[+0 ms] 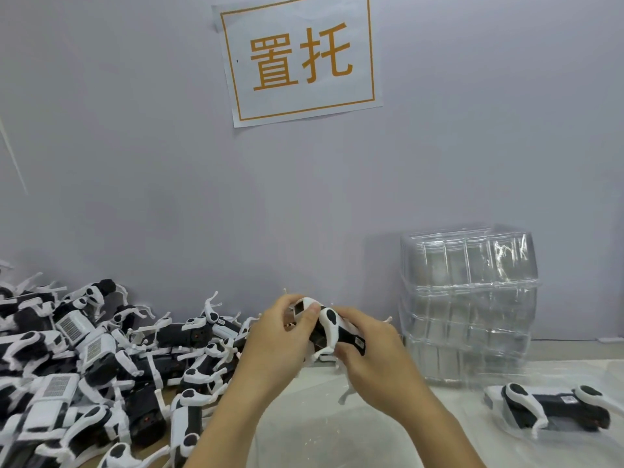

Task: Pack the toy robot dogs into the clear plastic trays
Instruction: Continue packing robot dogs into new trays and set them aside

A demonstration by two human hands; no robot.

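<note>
Toy robot dog [332,327] between left hand [277,336], right hand [374,346], both gripping.

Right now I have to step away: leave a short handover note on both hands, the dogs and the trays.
Left hand and right hand both grip one toy dog above the table.
Pile of unpacked dogs lies on the left; stack of empty clear trays stands on the right by the wall.
Done: one packed dog lies in a tray, front right.
Left: tray the held dog, then the pile.
</note>
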